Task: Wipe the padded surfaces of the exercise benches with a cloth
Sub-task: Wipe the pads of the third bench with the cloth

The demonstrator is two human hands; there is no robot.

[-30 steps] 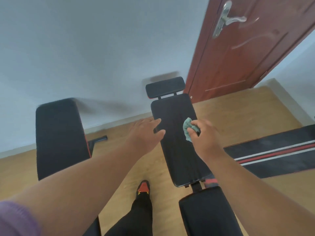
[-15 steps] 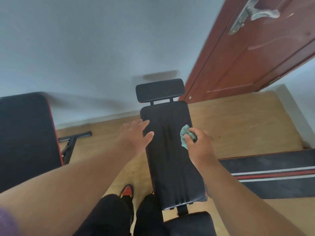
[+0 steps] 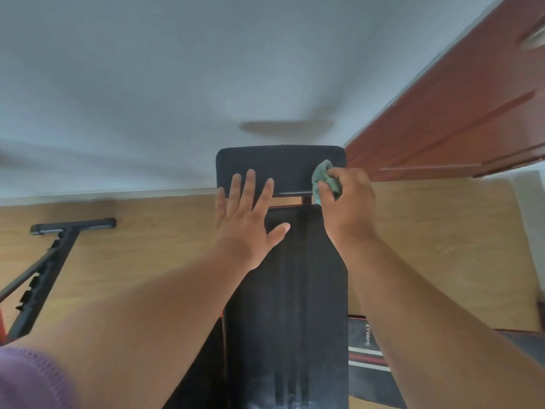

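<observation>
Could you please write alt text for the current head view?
A right hand grips a green cloth on a black bench's headrest pad, while the open left hand rests fingers on that pad. Wooden floor, grey wall, red-brown door.

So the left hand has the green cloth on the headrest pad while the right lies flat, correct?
Not quite: the hands are swapped. The head view shows the right hand gripping the green cloth on the headrest pad, while the left hand lies flat.
</observation>
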